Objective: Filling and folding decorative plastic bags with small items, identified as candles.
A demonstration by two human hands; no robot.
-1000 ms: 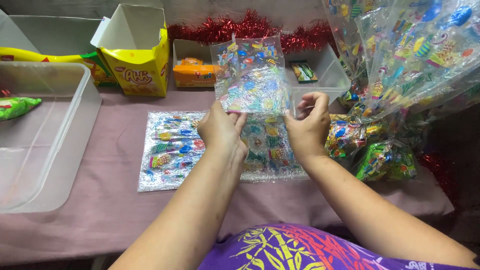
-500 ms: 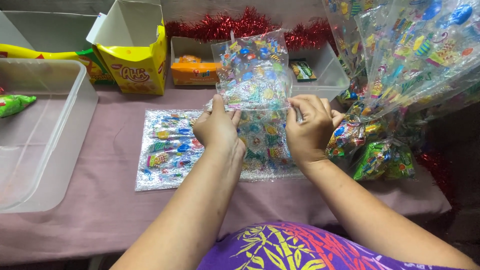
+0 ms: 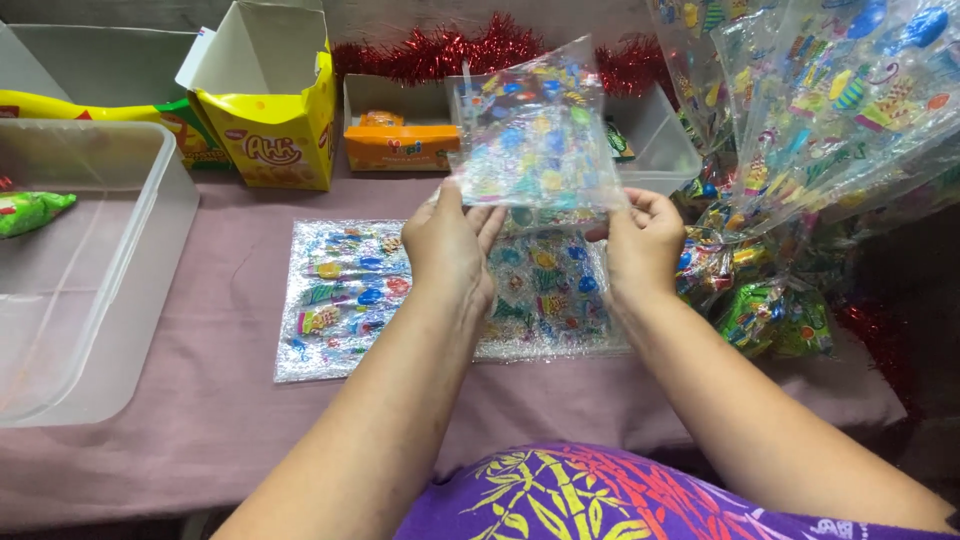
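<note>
Both my hands hold up a clear cellophane bag [image 3: 535, 135] printed with colourful shapes, above the table. My left hand [image 3: 450, 245] grips its lower left corner and my right hand [image 3: 640, 240] pinches its lower right edge. Beneath them, flat on the pink tablecloth [image 3: 200, 420], lie a stack of similar printed bags [image 3: 550, 290] and a second stack [image 3: 340, 295] to its left.
A large clear plastic tub [image 3: 80, 280] stands at the left with a green packet [image 3: 30, 210] inside. An open yellow carton [image 3: 270, 110], an orange snack box [image 3: 400, 140], a clear tray [image 3: 655, 140] and red tinsel [image 3: 450, 50] line the back. Filled cellophane gift bags [image 3: 800, 180] crowd the right.
My hands have lifted the printed bag higher off the stack and spread it wider between them.
</note>
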